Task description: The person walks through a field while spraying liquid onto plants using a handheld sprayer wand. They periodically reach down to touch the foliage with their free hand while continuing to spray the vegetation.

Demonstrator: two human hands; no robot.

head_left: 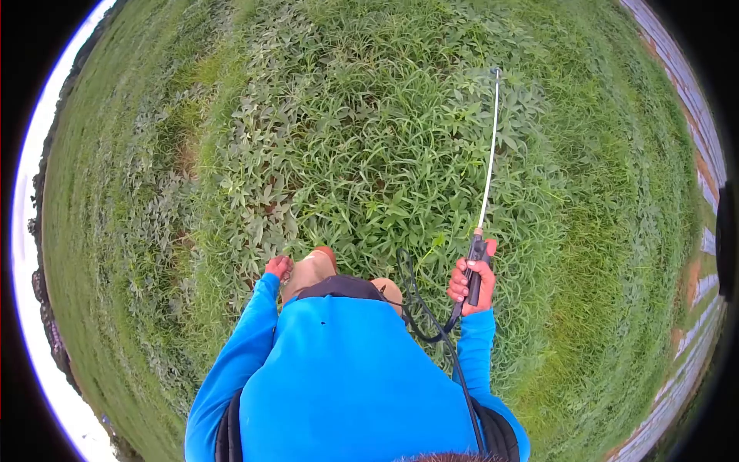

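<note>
My right hand (479, 284) is wrapped round the dark handle of a sprayer wand (489, 169), whose thin pale tube points forward over the plants. A red lever (491, 247) shows at the top of the handle, beside my thumb. From the handle's lower end a black hose (436, 336) loops down and back along my body. My left hand (279, 267) hangs low by my left thigh, fingers curled; whether anything is inside them is hidden. Broad-leaved plants (265, 196) and tall grass (385, 146) spread just ahead of both hands.
Black straps (493, 431) pass over my blue sleeves. My bare knees (312, 269) show among the leaves. Rows of pale ground covering (704, 146) run along the far right. Dark trees (46, 308) line the far left under a bright sky.
</note>
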